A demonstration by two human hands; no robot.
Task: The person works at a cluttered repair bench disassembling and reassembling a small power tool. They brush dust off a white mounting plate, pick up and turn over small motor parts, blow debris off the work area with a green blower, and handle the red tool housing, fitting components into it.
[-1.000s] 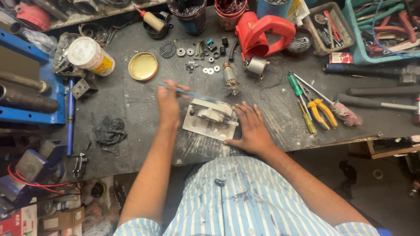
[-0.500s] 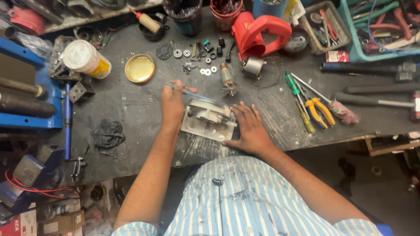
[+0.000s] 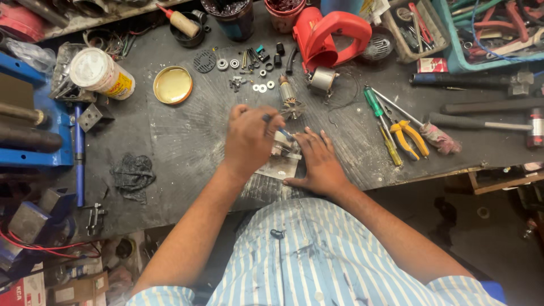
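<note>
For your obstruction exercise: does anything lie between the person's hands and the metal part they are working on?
Nothing visible does. The left hand holds a thin tool over the metal part; the right hand lies flat on it.

I see a thin blue-handled tool (image 3: pixel 277 127) angled over a small grey metal assembly (image 3: pixel 281 153) lying flat near the bench's front edge.

Left hand (image 3: pixel 249 139) with thin blue tool (image 3: pixel 277 127) over metal part (image 3: pixel 281 158), right hand (image 3: pixel 318 161) flat beside it.

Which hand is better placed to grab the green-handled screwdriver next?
Right. The right hand lies flat on the metal part, empty and on the green-handled screwdriver's side. The left hand already grips a thin blue-handled tool and sits farther away.
</note>
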